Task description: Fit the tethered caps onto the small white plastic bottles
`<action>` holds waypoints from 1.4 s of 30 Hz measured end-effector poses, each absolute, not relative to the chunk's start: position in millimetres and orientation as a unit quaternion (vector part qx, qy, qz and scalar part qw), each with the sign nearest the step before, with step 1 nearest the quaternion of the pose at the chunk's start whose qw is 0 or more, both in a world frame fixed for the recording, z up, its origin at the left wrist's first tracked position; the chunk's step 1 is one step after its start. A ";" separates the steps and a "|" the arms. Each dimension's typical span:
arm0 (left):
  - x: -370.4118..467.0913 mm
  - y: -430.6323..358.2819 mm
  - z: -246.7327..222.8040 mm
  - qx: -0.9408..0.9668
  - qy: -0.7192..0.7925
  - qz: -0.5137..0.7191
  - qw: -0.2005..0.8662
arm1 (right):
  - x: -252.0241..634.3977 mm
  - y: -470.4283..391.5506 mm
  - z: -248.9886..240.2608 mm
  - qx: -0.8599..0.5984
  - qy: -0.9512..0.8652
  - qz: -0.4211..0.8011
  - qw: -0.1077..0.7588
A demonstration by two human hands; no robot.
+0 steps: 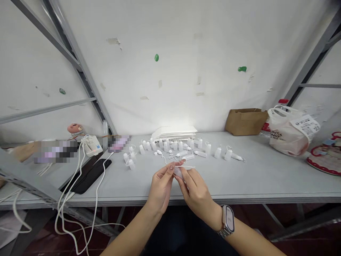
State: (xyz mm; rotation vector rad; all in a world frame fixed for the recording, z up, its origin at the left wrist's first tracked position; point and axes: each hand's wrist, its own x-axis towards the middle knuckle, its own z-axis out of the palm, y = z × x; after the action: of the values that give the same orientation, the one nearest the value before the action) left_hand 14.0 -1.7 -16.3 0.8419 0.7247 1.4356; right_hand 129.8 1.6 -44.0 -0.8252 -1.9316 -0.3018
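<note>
Close above the front part of the grey table, my left hand and my right hand meet around one small translucent squeeze bottle. Both hands are closed on it, and the fingers cover most of its body. A thin white strap sticks out to the right over my right fingers. Just beyond my hands, several similar bottles stand upright, such as a bottle with a thin tip, while others lie flat, such as a lying bottle. Small white caps lie among them.
White flat sheets or boxes are stacked against the wall. A cardboard box and a plastic bag stand at the back right. On the left are white cables, a power strip and a black pouch.
</note>
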 end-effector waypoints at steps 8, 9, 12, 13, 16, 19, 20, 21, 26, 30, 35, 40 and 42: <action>13.0 5.2 -29.0 0.306 0.395 0.642 0.582 | 120.7 13.3 -63.4 -0.355 -0.799 -0.118 0.470; 12.3 5.9 -29.2 0.311 0.393 0.638 0.585 | 120.6 12.4 -60.8 -0.363 -0.790 -0.068 0.489; 9.4 6.8 -25.5 0.348 0.362 0.618 0.605 | 126.2 9.4 -43.6 -0.388 -0.743 0.190 0.511; 8.0 6.9 -23.0 0.362 0.349 0.606 0.616 | 129.7 9.1 -36.3 -0.390 -0.715 0.303 0.495; 2.5 7.4 -14.7 0.396 0.318 0.557 0.657 | 139.8 11.1 -18.7 -0.318 -0.595 0.613 0.411; -3.7 9.4 -10.0 0.399 0.328 0.531 0.672 | 141.8 15.4 -14.9 -0.238 -0.491 0.754 0.366; -5.4 10.2 -9.7 0.393 0.339 0.532 0.669 | 140.4 16.4 -16.3 -0.239 -0.485 0.755 0.371; -6.5 11.0 -10.0 0.384 0.348 0.538 0.665 | 138.3 16.8 -18.3 -0.255 -0.493 0.736 0.387; -4.9 9.0 -9.4 0.362 0.338 0.566 0.659 | 130.4 9.8 -26.2 -0.394 -0.609 0.474 0.500; -2.1 3.2 -3.3 0.358 0.316 0.561 0.676 | 131.0 2.1 -25.0 -0.396 -0.675 0.308 0.541; -2.2 3.1 -3.5 0.346 0.345 0.602 0.631 | 129.6 1.5 -29.2 -0.358 -0.727 0.186 0.556; 3.7 1.8 -11.1 0.340 0.349 0.621 0.614 | 128.1 1.1 -40.7 -0.316 -0.781 -0.020 0.538; 7.3 0.7 -13.9 0.337 0.348 0.635 0.602 | 128.0 0.4 -42.9 -0.314 -0.790 -0.085 0.520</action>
State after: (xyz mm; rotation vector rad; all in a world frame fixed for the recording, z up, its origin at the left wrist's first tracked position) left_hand 7.3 0.7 -13.9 0.7806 0.8052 1.4695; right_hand 128.0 0.4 -42.9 -0.7523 -1.8935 -0.2035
